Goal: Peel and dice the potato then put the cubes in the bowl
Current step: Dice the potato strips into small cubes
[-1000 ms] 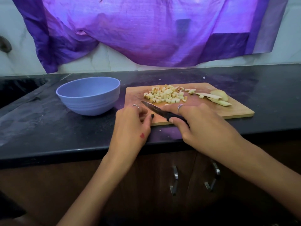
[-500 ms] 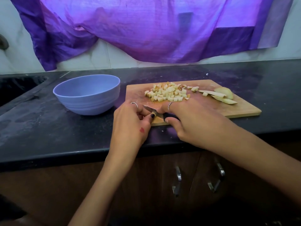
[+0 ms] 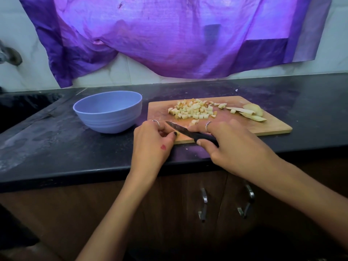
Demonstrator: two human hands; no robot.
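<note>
- Sink [image 3: 22, 108]: recessed in the dark table [image 3: 56, 147] at the far left; a metal tap [image 3: 9, 55] projects from the wall above it.
- Bowl [image 3: 108, 112]: light blue, upright on the table, just beside the left edge of the cutting board [image 3: 263, 127]. No cubes are visible in the part of its interior that shows.
- Left hand [image 3: 152, 146]: at the near-left corner of the board, knuckles up, fingers curled under and thumb tip pressed toward them. Whether it pinches a potato piece cannot be told; the fingers hide whatever lies beneath. A ring sits on one finger.
- Knife [image 3: 180, 129]: blade points left and away, tip just beside the left hand's fingers, over the near part of the board.
- Right hand [image 3: 231, 146]: grips the black knife handle, thumb wrapped under it, forefinger extended along the top.
- Potato cubes [image 3: 194, 110]: heaped at the board's centre rear, beyond both hands and apart from them; one stray cube lies near the right forefinger.
- Potato slices [image 3: 252, 113]: uncut wedges at the board's right rear, well apart from the hands.
- Purple cloth [image 3: 169, 34]: hangs on the wall behind the table.
- Cabinet handles [image 3: 203, 204]: two, metal, below the table edge.
</note>
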